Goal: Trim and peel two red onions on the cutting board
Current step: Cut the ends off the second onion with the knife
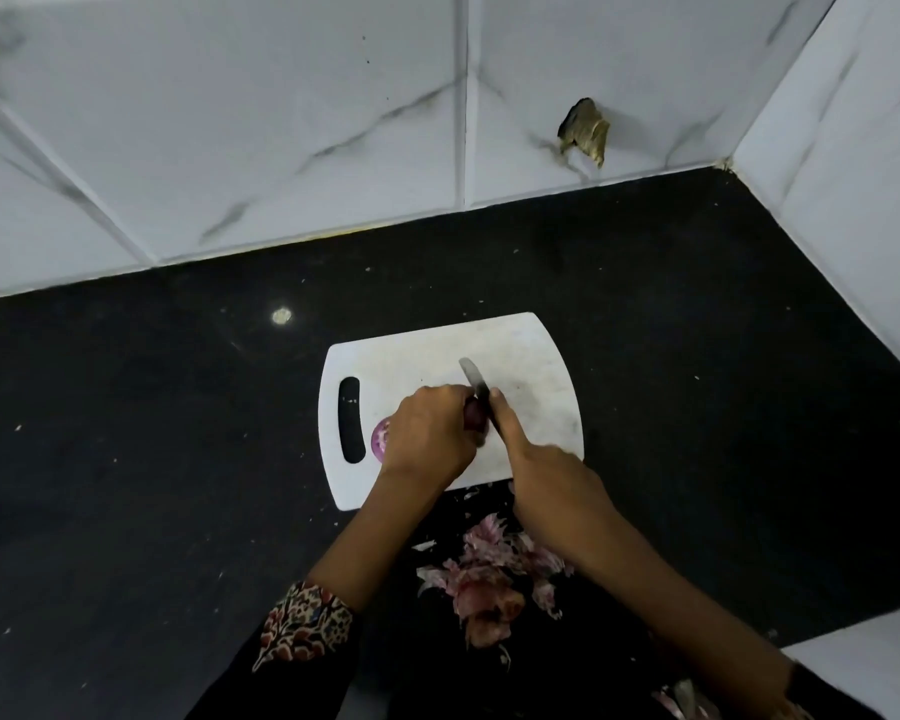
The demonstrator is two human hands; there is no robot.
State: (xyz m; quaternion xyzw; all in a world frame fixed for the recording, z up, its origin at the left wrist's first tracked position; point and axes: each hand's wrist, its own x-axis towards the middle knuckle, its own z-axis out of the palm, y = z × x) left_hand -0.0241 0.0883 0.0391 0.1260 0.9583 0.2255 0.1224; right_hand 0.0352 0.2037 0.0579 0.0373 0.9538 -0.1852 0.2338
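A white cutting board with a slot handle on its left lies on the black counter. My left hand curls over a red onion in the middle of the board and hides most of it. A second onion piece with a cut purple face peeks out at the left of that hand. My right hand grips a knife, index finger stretched along the blade's back. The blade sits against the right end of the held onion, tip pointing away from me.
A pile of pink onion skins lies on the black counter just in front of the board. White marble tile walls close the back and right sides. A broken hole shows in the back wall.
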